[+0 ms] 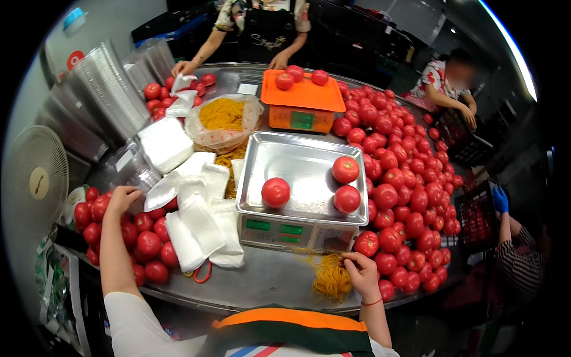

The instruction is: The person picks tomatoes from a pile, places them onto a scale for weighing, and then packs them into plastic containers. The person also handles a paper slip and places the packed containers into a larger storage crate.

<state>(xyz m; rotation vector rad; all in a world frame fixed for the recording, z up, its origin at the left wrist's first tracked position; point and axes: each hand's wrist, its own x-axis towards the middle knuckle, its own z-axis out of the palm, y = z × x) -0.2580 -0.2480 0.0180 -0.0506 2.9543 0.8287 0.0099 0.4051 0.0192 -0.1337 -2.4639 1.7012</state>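
My left hand (122,199) reaches over tomatoes (148,243) at the left, its fingers at the near edge of stacked clear plastic trays (134,167). Whether it grips a tray is hard to see. At the table's front edge, my right hand (362,273) pinches at a loose pile of yellow rubber bands (331,281). Before me a digital scale (296,234) carries a metal tray (303,174) with three tomatoes: one left of centre (275,193) and two at the right side. White absorbent pads (196,227) lie between my left hand and the scale.
A large heap of tomatoes (401,178) covers the right side. Beyond stands an orange scale (301,100) with three tomatoes. A bag of rubber bands (223,118), tall tray stacks (109,89) and a fan (38,178) are leftward. Several people work around the table.
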